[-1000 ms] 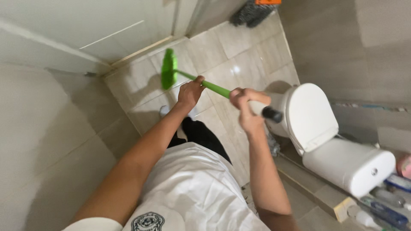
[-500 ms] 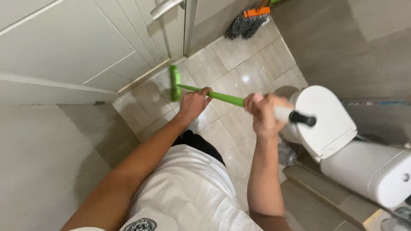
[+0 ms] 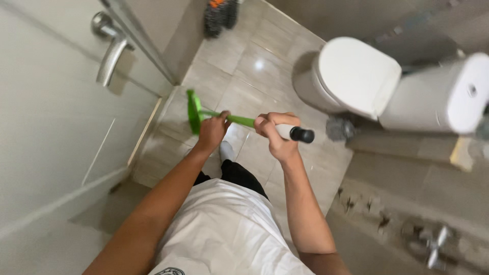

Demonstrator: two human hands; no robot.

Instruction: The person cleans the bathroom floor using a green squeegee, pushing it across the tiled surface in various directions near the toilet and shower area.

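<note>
I hold a green long-handled floor tool, a squeegee or broom, with both hands. Its green head rests on the tiled floor close to the door sill. My left hand grips the green shaft low down. Higher up, my right hand wraps the white part of the handle just below its black end cap. One white-socked foot shows below the handle.
A white door with a metal lever handle stands at the left. A white toilet with closed lid and its cistern sit at the right. A dark brush-like object lies at the top. A metal tap is at lower right.
The view has swung, bringing the door handle and the toilet further into view. The green head has moved nearer to the door sill, and both hands keep their grip.
</note>
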